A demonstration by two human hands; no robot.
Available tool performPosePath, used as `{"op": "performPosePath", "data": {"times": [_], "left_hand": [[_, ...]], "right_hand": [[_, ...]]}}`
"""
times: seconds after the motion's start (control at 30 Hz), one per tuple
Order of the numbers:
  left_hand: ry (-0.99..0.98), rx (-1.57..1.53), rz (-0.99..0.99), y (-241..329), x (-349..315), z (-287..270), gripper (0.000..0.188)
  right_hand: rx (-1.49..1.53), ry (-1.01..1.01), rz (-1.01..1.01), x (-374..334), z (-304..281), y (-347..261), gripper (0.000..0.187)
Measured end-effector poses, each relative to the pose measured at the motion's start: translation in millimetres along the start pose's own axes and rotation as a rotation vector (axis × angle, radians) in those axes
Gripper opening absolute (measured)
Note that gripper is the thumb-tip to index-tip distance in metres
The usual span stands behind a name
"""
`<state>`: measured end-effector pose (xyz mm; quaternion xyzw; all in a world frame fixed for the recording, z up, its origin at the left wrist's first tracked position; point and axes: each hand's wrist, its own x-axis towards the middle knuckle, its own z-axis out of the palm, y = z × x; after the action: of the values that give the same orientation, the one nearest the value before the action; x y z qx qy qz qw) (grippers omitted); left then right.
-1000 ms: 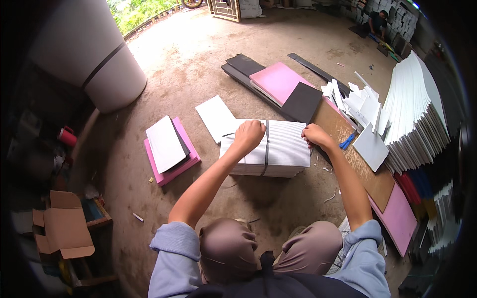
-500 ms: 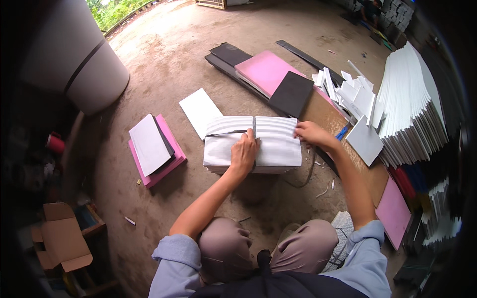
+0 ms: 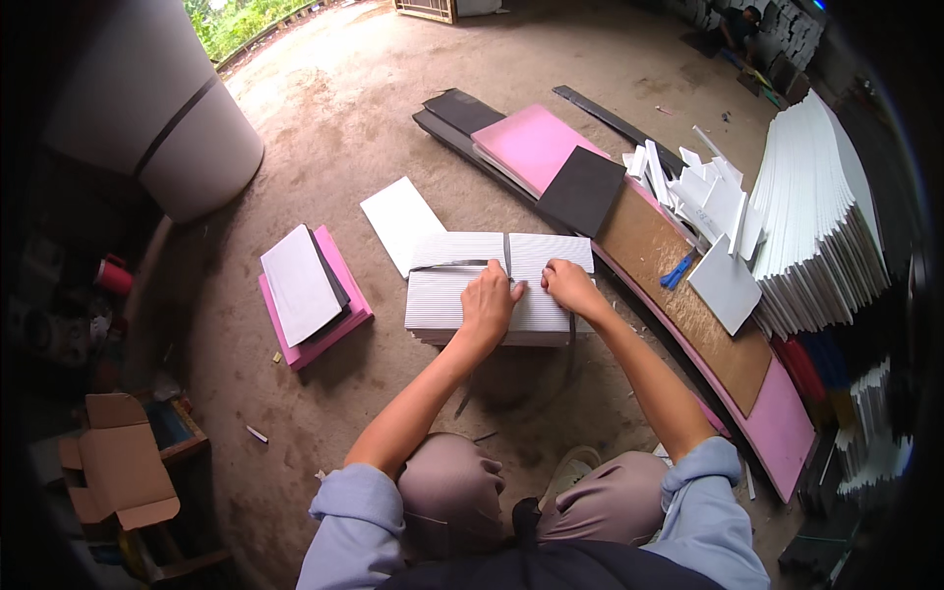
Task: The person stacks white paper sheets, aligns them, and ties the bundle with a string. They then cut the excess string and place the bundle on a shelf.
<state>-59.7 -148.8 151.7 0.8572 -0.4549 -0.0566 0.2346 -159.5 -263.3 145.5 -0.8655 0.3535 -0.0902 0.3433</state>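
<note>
A block of stacked white ribbed sheets (image 3: pixel 433 300) lies in front of my knees. A dark flat strap (image 3: pixel 447 265) runs across its top, and another length crosses it from the far edge. My left hand (image 3: pixel 489 303) rests on the stack with curled fingers, closed on the strap where the lengths meet. Just to its right, my right hand (image 3: pixel 573 288) is closed in a pinch above the sheets. A strap length hangs from beneath it over the near edge. The strap inside the right fingers is mostly hidden. Another strap tail dangles below my left wrist.
Left of the stack lie pink and white sheets (image 3: pixel 295 285); a white sheet (image 3: pixel 398 221) lies behind. On the right are a brown board (image 3: pixel 639 241), blue cutter (image 3: pixel 676 272), white offcuts (image 3: pixel 723 211) and a tall sheet pile (image 3: pixel 806 197). A person (image 3: pixel 733 29) sits far right.
My right hand has moved left from the stack's right edge to beside my left hand, bringing the strap with it. The blue cutter is now fully uncovered. My left hand stays nearly in place.
</note>
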Motion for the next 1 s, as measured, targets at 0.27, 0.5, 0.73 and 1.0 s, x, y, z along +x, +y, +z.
{"op": "performPosePath", "data": {"times": [0.27, 0.5, 0.73, 1.0], "left_hand": [[-0.016, 0.015, -0.069, -0.4, -0.7, -7.0, 0.029], [-0.114, -0.412, -0.106, -29.3, 15.2, -5.5, 0.032], [-0.324, -0.808, -0.162, -39.5, 18.2, -13.5, 0.028], [-0.323, -0.956, -0.091, -41.0, 13.5, -15.6, 0.018]], "right_hand": [[0.623, -0.156, 0.161, -3.7, -10.3, -10.6, 0.016], [0.413, -0.091, 0.082, -4.4, -14.5, -13.5, 0.014], [0.678, 0.216, 0.275, -0.2, 21.5, -38.7, 0.008], [0.440, 0.465, 0.384, 6.9, 53.5, -38.5, 0.017]]}}
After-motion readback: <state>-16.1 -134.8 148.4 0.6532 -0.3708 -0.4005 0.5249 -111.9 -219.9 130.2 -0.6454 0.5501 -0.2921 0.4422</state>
